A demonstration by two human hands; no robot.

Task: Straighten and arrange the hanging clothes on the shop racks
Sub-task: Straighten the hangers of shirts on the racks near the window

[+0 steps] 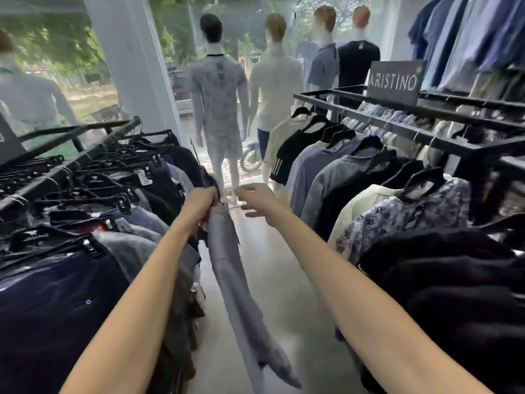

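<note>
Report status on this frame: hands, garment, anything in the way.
Left hand gripping grey garment at its top, pulled out from left rack. Right hand open, empty, beside it. Aisle floor between racks shows no obstruction.

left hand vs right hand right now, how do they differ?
The left hand is closed, its fingers gripping the top of the grey garment that hangs down into the aisle; the right hand is open and holds nothing. The left hand sits against the left rack's clothes, while the right hand hovers over the aisle, just right of the garment. Both are bare, on arms stretched forward at a similar height.
</note>
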